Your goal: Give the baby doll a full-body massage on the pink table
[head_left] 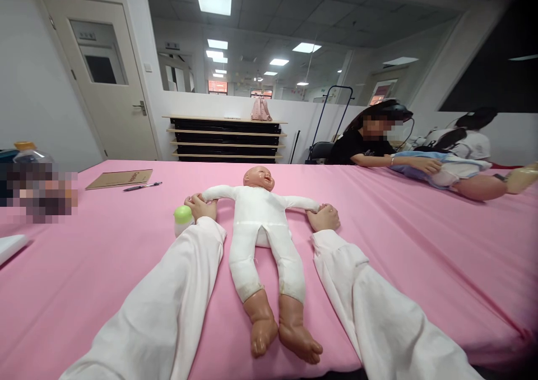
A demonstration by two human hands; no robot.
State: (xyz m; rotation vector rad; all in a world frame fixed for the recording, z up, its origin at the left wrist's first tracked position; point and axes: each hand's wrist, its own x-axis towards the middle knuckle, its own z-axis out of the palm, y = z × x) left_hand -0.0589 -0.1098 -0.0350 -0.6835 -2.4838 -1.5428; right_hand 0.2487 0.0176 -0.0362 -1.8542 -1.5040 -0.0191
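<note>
Clock centred on doll's belly: left hand (205, 208) at 9, right hand (324, 218) at 3, both with fingers curled closed around the doll's hands; far fingertips hidden. Doll (260, 209) lies face-up between the forearms, head at 12, feet near 6, arms spread wide. Risks, my read: uneven pull would twist the trunk or strain the shoulder seams; smooth plastic hands could slip out of a loose hold. Small bottle (183, 216) at 9, just outside the left wrist; a sideways swing or loose cuff would tip it. Sliding the doll could ruck the cloth (378, 217). Materials: body is soft matte white fabric, rounded, stained at the ankle hems; head and feet glossy moulded plastic. Bottle has a domed green cap. Cloth is pink, thin, creased. Further out, between 9 and 10: slim pen (143, 186), flat brown notebook (120, 179).
</note>
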